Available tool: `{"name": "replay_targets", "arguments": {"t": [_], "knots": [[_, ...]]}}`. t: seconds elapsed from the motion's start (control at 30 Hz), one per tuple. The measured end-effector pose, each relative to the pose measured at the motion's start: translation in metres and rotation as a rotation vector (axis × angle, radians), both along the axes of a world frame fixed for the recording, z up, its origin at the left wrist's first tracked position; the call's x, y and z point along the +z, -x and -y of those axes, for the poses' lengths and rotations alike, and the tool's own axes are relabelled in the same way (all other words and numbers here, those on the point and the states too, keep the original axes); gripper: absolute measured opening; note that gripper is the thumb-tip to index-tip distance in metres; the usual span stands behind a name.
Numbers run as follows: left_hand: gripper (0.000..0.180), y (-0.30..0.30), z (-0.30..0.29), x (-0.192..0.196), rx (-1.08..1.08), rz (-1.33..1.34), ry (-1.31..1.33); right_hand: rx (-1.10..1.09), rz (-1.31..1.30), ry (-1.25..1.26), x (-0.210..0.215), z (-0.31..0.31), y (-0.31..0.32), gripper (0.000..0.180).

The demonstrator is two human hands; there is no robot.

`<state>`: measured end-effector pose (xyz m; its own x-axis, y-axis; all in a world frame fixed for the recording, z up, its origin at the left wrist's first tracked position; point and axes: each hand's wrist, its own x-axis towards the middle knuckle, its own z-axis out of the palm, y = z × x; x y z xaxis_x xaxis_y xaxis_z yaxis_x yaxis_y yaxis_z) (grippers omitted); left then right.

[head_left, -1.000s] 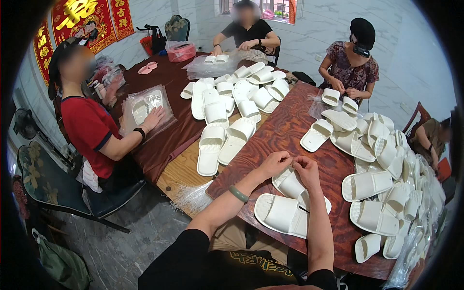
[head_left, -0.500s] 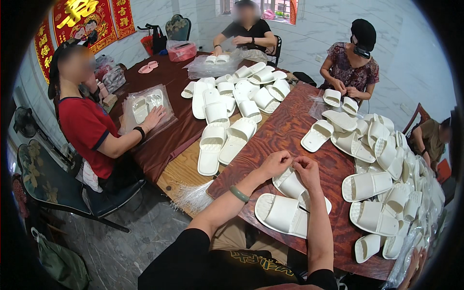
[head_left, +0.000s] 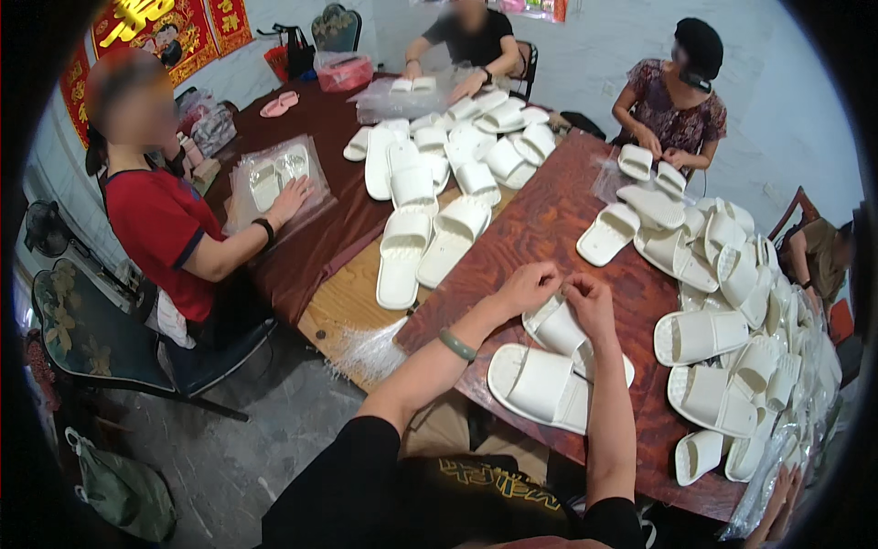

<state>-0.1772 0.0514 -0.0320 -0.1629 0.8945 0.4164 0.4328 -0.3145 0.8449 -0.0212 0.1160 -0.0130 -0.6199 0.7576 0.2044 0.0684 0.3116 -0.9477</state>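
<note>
Over a reddish-brown wooden table (head_left: 512, 242), my left hand (head_left: 530, 288) and my right hand (head_left: 590, 302) are held close together, a small gap between them. Both have their fingertips pinched; whatever lies in them is too small to make out. Just below my hands are two white slippers side by side: the nearer slipper (head_left: 540, 389) shows whole, while my right hand and forearm partly cover the farther slipper (head_left: 558, 325). A short dark strip (head_left: 580, 376) shows between the two.
A big heap of white slippers (head_left: 709, 339) fills the table's right side, with clear plastic along its edge. More white slippers (head_left: 412, 233) lie ahead to the left. White strands (head_left: 370, 352) hang at the near-left corner. Co-workers sit around, one pressing a plastic-bagged pair (head_left: 274, 183).
My hands have drawn slightly apart, still pinched. The view has shifted a little. Across the table, a co-worker's arm has reached out toward the slippers.
</note>
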Motion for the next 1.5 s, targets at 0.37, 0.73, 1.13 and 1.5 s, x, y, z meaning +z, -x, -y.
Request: {"name": "replay_targets", "arguments": {"t": [0.37,0.73,1.13,1.5], "knots": [[0.009,0.049,0.019,0.041,-0.135,1.048,-0.100,-0.024,0.072,-0.124,-0.005,-0.006,0.006,0.014],[0.011,0.059,0.271,0.232,-0.030,0.381,-1.254,-0.109,0.031,-0.079,-0.002,-0.009,-0.002,0.016],[0.009,-0.009,0.164,0.024,0.253,0.731,-0.061,0.265,0.904,-0.461,0.054,0.025,-0.100,0.047],[0.011,-0.008,0.153,-0.015,0.343,1.131,-0.358,0.001,0.118,0.013,0.019,0.042,-0.014,0.032]]}}
